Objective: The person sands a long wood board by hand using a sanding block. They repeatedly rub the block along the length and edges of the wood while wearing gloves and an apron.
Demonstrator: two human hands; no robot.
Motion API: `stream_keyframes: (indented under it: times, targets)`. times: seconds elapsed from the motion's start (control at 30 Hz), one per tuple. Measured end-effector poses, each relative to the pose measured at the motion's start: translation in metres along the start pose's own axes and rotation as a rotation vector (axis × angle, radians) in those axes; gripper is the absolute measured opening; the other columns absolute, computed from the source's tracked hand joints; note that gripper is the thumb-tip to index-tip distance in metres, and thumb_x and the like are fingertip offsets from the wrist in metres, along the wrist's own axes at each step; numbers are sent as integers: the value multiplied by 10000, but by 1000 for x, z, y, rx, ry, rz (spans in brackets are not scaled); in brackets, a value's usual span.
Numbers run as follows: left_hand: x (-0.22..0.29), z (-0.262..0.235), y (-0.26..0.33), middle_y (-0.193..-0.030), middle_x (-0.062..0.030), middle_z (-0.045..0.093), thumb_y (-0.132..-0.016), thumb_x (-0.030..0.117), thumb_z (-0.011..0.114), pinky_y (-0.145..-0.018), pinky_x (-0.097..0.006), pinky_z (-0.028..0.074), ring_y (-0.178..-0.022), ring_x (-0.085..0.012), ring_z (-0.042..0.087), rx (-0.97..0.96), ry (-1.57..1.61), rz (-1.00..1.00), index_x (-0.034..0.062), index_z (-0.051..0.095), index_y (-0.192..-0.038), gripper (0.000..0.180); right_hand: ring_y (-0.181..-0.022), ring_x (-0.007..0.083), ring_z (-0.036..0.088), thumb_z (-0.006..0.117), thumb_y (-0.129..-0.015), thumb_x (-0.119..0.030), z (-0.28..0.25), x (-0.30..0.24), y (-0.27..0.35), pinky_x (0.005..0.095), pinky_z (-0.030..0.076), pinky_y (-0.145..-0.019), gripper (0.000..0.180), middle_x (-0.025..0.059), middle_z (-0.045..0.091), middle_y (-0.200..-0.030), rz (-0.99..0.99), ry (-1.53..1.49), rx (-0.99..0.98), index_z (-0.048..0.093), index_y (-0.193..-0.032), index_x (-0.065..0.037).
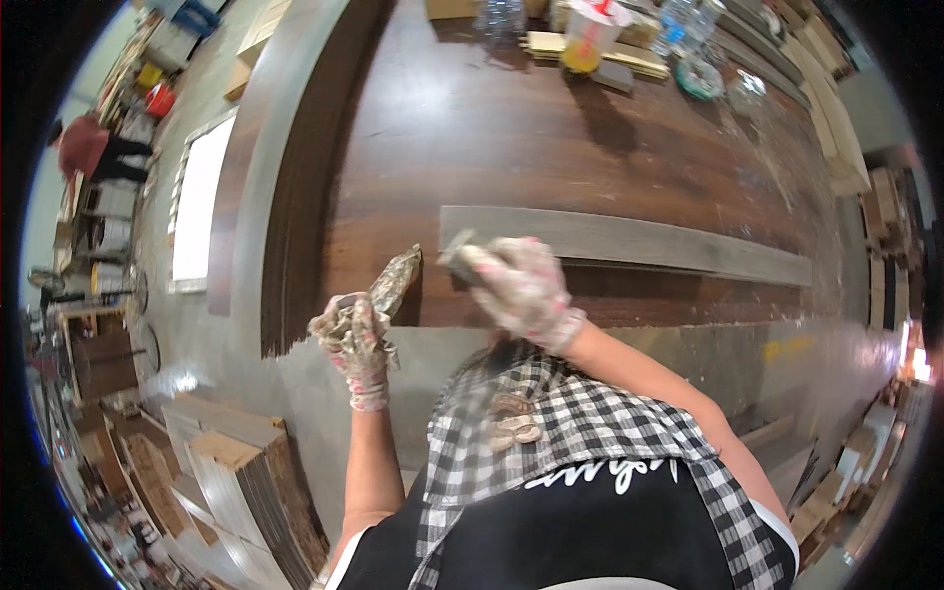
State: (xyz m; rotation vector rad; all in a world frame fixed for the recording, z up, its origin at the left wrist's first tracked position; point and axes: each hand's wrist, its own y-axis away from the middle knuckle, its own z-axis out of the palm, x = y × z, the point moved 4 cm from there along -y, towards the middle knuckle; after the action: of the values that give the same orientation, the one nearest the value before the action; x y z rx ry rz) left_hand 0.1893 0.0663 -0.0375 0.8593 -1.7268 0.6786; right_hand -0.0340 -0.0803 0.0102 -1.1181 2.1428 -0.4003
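Observation:
My left hand (pixel 356 339), in a stained white glove, is closed round a crumpled, smeared cone-shaped bag (pixel 396 280). The bag's narrow tip points away from me over the brown tabletop's near edge. My right hand (pixel 526 290), also gloved, grips a small greyish pad (pixel 457 248), blurred by motion. This pad is at the left end of a long grey wood plank (pixel 629 236); whether it touches the plank I cannot tell. The plank lies crosswise near the front of the brown wooden tabletop (pixel 442 147).
A tall stack of boards (pixel 295 206) borders the table's left side. Toward the back stand a drink cup (pixel 593 34), plastic bottles (pixel 677 28), thin wood strips (pixel 639 61) and a green-edged tape roll (pixel 698 79). Another person (pixel 93 147) is far left. More boards (pixel 251 472) stand at lower left.

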Motion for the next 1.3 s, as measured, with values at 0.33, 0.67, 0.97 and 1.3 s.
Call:
stream_keyframes:
  times: [0.33, 0.67, 0.97, 1.3]
  targets:
    - [75, 18, -8, -1058, -47, 656, -941, 229, 603, -877, -402, 367, -930, -236, 586, -114, -201, 622, 134, 644, -1144, 228, -1000, 290, 547, 726, -806, -107, -111, 87, 123, 423, 470, -853, 556, 115, 562, -1097, 495, 531, 142, 566, -1338, -114]
    - [148, 165, 18, -970, -72, 653, -902, 117, 722, -695, -255, 514, -762, -123, 616, -564, 345, 550, -20, 687, -996, 170, -957, 282, 534, 728, -796, -254, -113, 87, 95, 442, 430, -861, 532, 108, 572, -1022, 468, 441, 141, 604, -1305, -162]
    - [149, 293, 89, -1032, -133, 676, -751, 89, 778, -883, -442, 487, -973, -328, 623, -591, -98, 855, 86, 709, -1060, 317, -948, 325, 536, 711, -832, -274, -203, 159, 155, 452, 457, -855, 575, 142, 552, -1034, 577, 510, 310, 556, -1369, -140]
    - [128, 307, 100, -1244, -153, 653, -805, 156, 771, -1042, -479, 436, -1225, -365, 578, -455, -504, 1090, 95, 688, -1106, 318, -958, 325, 569, 729, -876, -320, -406, 340, 313, 473, 476, -855, 432, 169, 585, -968, 859, 819, 415, 630, -1238, -106]
